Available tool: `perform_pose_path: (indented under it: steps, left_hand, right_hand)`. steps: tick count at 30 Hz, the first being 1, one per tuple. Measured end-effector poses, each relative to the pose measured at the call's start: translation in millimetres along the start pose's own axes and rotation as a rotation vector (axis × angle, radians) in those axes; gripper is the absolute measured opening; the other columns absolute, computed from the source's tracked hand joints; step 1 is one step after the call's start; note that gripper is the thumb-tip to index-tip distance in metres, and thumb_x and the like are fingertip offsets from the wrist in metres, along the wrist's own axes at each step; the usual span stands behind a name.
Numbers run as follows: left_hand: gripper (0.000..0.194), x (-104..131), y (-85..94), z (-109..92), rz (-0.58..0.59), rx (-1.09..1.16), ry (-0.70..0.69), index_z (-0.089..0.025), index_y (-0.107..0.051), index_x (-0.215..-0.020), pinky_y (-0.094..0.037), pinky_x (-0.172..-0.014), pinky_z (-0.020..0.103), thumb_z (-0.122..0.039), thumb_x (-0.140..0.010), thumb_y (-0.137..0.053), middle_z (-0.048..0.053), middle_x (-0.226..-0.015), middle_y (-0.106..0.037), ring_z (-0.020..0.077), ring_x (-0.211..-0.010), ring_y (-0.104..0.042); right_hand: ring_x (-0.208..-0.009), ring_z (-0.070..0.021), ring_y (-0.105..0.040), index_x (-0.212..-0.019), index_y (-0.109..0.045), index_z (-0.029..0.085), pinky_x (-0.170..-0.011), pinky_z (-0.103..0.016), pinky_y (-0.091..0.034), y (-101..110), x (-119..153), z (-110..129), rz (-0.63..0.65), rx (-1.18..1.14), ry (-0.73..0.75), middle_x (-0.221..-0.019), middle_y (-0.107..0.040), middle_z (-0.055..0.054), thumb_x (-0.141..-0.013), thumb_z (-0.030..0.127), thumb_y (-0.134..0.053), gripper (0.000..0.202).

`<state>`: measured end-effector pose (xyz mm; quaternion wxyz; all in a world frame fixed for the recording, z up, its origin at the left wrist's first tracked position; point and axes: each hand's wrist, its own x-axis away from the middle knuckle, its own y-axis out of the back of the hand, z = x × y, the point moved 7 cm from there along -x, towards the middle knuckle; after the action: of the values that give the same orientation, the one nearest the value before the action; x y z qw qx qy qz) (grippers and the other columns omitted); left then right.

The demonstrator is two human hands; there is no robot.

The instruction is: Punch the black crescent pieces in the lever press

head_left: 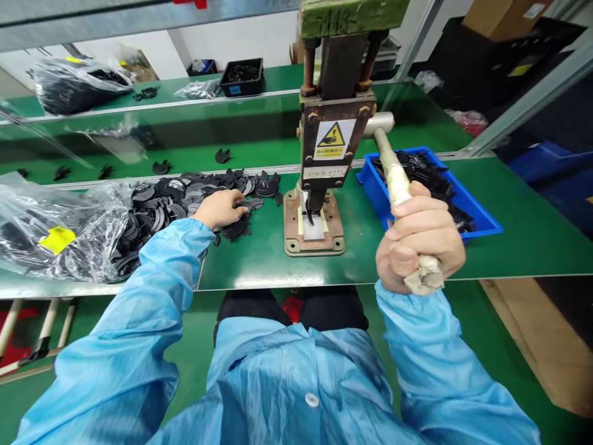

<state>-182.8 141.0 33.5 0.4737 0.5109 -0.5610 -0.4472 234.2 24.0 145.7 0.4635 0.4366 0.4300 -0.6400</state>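
Press (338, 108) on bench (250, 262); pcs pile (185, 198) to L, bag (88, 228) farther L; bin (373, 188) to R.

Looks forward and steeply down from the wearer's head, over a light-blue cloth smock (296, 377) onto a smooth green workbench (250, 266). Faces an upright brown-and-green metal press (340, 109) at close range, reaching perhaps to a white wall (241, 40).
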Motion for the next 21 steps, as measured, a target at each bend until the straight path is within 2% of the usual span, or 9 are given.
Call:
perform_pose_path:
  steps: [3, 6, 11, 14, 17, 19, 21]
  left_hand:
    - [0.053, -10, -13.6, -12, 0.049, -0.118, -0.005, -0.021, -0.073, -0.136, -0.055, -0.1, 0.04, -0.054, -0.095, -0.069, 0.014, -0.135, -0.078, 0.0353, -0.123, -0.072]
    - [0.059, -17, -19.0, -27, 0.044, -0.203, -0.01, -0.019, -0.071, -0.139, -0.055, -0.102, 0.043, -0.058, -0.095, -0.067, 0.019, -0.139, -0.075, 0.0383, -0.128, -0.069]
    - [0.054, -24, -22.6, -40, 0.06, -0.2, -0.054, -0.017, -0.07, -0.142, -0.054, -0.101, 0.04, -0.044, -0.095, -0.068, 0.018, -0.136, -0.076, 0.0352, -0.127, -0.07]
    - [0.043, -20, -19.6, -43, 0.026, -0.161, -0.084, -0.02, -0.073, -0.136, -0.055, -0.098, 0.039, -0.037, -0.099, -0.06, 0.016, -0.128, -0.078, 0.0326, -0.12, -0.073]
    - [0.039, -9, -8.9, -49, -0.078, -0.157, -0.125, -0.017, -0.077, -0.129, -0.056, -0.099, 0.04, -0.03, -0.104, -0.049, 0.017, -0.124, -0.075, 0.033, -0.118, -0.073]
    - [0.042, 2, -0.5, -58, -0.148, -0.144, -0.16, -0.016, -0.074, -0.134, -0.056, -0.098, 0.041, -0.029, -0.106, -0.045, 0.019, -0.125, -0.071, 0.0332, -0.116, -0.073]
    - [0.045, 14, 2.3, -72, -0.15, -0.151, -0.222, -0.017, -0.069, -0.143, -0.058, -0.094, 0.042, -0.026, -0.107, -0.043, 0.019, -0.13, -0.067, 0.0321, -0.11, -0.074]
  right_hand:
    - [-0.086, -0.0172, -0.072, -0.07, -0.055, 0.025, -0.109, -0.063, -0.061, 0, -1, 0, 0.003, 0.011, 0.002, -0.068, -0.061, 0.007, -0.094, 0.048, -0.073, 0.038]
    - [-0.086, -0.0173, -0.071, -0.07, -0.056, 0.026, -0.11, -0.064, -0.061, -1, -2, 1, 0.01, 0.011, -0.005, -0.068, -0.061, 0.007, -0.094, 0.048, -0.073, 0.037]
    - [-0.086, -0.0173, -0.07, -0.071, -0.056, 0.026, -0.111, -0.065, -0.06, -2, -3, 3, 0.015, 0.012, -0.009, -0.069, -0.061, 0.006, -0.094, 0.047, -0.073, 0.036]
    - [-0.087, -0.0175, -0.071, -0.071, -0.055, 0.025, -0.112, -0.065, -0.059, -2, -2, 3, 0.015, 0.01, -0.012, -0.07, -0.061, 0.006, -0.093, 0.045, -0.073, 0.035]
    - [-0.087, -0.017, -0.071, -0.071, -0.055, 0.025, -0.112, -0.063, -0.06, -2, -2, 3, 0.018, 0.021, -0.018, -0.069, -0.06, 0.006, -0.093, 0.046, -0.072, 0.035]
    - [-0.087, -0.0167, -0.07, -0.071, -0.055, 0.025, -0.112, -0.062, -0.06, -2, -2, 3, 0.012, 0.023, -0.019, -0.069, -0.06, 0.006, -0.093, 0.047, -0.072, 0.036]
    - [-0.086, -0.0167, -0.07, -0.071, -0.055, 0.025, -0.112, -0.062, -0.06, -3, -2, 4, 0.002, 0.016, -0.017, -0.069, -0.059, 0.006, -0.093, 0.048, -0.072, 0.036]
